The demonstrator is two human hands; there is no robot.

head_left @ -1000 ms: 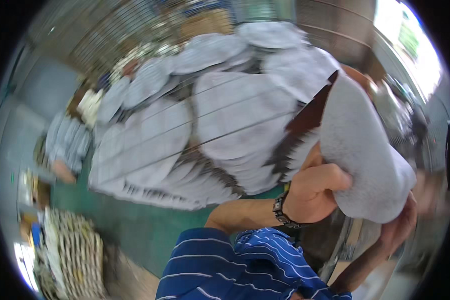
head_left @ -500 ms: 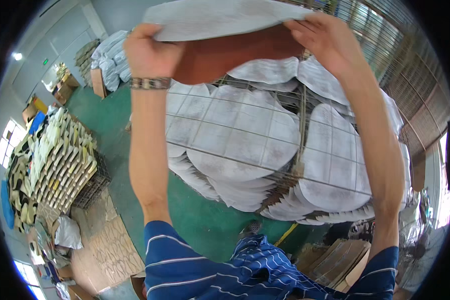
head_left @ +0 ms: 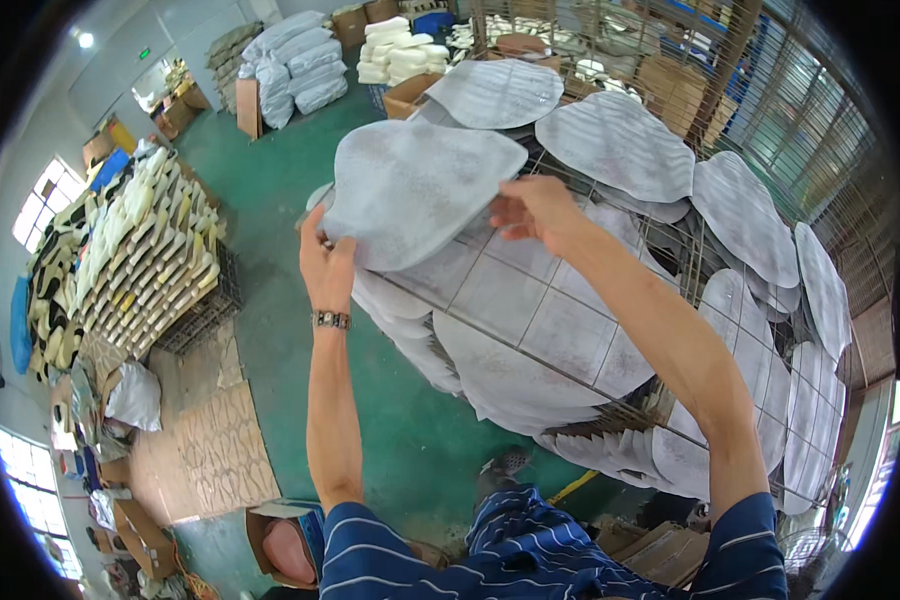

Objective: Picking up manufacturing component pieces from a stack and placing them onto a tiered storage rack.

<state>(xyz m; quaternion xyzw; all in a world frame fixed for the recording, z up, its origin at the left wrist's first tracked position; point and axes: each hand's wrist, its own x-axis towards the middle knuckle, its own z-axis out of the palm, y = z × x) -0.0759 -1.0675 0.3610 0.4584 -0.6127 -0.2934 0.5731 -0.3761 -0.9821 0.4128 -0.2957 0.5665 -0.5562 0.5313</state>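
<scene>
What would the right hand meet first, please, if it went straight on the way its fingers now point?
Most likely the right edge of the grey sheet at the left hand; the fingers of the right hand point toward it, though depth is unclear and they may be touching it.

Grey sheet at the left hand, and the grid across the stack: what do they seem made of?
Grey sheet: possibly coated fabric, leather or thin foam, matte; its mottled, unshiny face leaves that open. Grid: probably metal wire, dull, judging by its thin, crossing rods.
</scene>
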